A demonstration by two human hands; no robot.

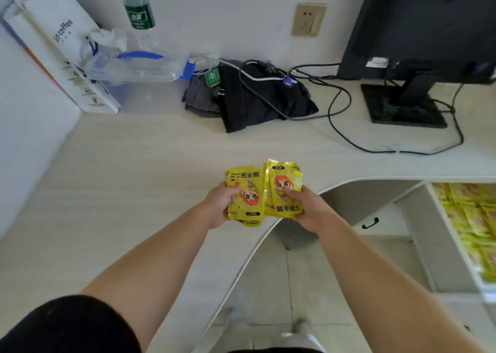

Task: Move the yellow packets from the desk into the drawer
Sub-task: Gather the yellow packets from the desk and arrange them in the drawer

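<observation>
Above the desk's front curved edge I hold two bunches of yellow packets with a cartoon figure printed on them. My left hand (218, 206) grips one stack of yellow packets (244, 195) from its left side. My right hand (306, 210) grips the other yellow packets (284, 189) from the right, thumb on the front. The two bunches touch in the middle. At the right edge the open drawer (440, 218) shows, white-walled and filled with several more yellow packets (472, 218).
The pale desk (120, 191) carries a dark folded cloth (257, 100) with cables over it, a monitor on a black stand (405, 108), a clear plastic box (142, 70), a bottle (138, 9) and a white paper bag (61, 44). A wall socket (308, 19) sits behind.
</observation>
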